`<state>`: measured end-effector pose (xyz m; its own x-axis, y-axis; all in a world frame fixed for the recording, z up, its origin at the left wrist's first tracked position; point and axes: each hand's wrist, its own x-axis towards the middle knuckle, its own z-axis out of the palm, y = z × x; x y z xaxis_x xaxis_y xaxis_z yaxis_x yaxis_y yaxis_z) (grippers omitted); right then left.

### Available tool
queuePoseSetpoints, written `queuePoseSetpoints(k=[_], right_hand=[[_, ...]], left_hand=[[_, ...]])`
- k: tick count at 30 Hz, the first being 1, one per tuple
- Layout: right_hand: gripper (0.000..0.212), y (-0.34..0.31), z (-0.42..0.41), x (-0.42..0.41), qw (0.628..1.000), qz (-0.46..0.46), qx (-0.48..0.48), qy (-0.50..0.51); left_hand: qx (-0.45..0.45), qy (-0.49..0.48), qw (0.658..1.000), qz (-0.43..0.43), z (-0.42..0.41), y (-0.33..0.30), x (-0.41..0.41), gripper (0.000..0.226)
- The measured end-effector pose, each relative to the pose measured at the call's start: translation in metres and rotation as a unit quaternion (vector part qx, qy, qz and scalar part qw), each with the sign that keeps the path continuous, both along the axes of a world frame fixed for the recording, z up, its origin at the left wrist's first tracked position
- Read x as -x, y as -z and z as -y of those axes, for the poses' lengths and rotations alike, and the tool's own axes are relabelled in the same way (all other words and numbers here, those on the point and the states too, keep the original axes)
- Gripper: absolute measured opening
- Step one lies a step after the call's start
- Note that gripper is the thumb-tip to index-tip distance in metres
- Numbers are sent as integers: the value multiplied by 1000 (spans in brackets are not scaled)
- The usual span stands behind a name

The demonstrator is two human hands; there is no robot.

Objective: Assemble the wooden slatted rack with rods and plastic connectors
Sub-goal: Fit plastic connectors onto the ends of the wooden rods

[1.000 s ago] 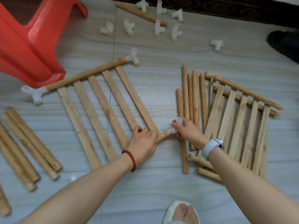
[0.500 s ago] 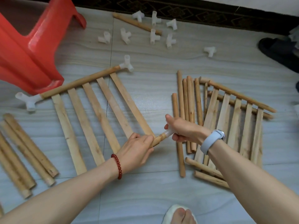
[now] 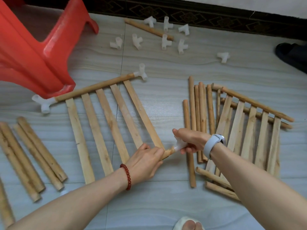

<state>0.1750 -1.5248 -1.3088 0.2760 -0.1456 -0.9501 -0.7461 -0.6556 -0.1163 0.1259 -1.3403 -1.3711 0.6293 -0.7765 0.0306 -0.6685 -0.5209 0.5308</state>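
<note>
Both forearms bare, enter from bottom edge, converge toward centre. L hand (image 3: 146, 161) palm-down, fingers curled round end of rod (image 3: 167, 153); red bead bracelet at wrist. R hand (image 3: 191, 140) knuckles up, thumb extended toward L, fingers wrapped on white connector (image 3: 178, 145) seated at rod tip; pale watch on R wrist. Hands nearly touching

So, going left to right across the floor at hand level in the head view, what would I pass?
Thick rods → slatted panel → left hand → white connector → right hand → thin rods → stacked slatted panels.
</note>
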Motion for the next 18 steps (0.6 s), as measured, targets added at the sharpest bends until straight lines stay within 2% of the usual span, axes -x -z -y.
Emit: queuePoseSetpoints(k=[3, 5, 7, 14, 16, 18], right_hand=[[51, 5, -3, -3, 999, 40, 16, -18], [38, 9, -8, -4, 993, 103, 45, -44], [35, 13, -12, -2, 975, 161, 106, -114], [20, 18, -22, 3, 884, 231, 260, -311], [26, 21, -34, -1, 857, 258, 268, -357], [29, 21, -46, -7, 851, 270, 239, -381]], left_hand=[[-51, 0, 997, -50, 6, -5, -4, 9], [-115, -20, 993, -32, 13, -6, -13, 16], [-157, -18, 987, -12, 15, -5, -18, 21], [-116, -61, 990, -46, -18, 1, -17, 30], [-134, -78, 987, -42, -40, -8, -24, 35], [-154, -118, 980, -39, -63, -14, -32, 29]])
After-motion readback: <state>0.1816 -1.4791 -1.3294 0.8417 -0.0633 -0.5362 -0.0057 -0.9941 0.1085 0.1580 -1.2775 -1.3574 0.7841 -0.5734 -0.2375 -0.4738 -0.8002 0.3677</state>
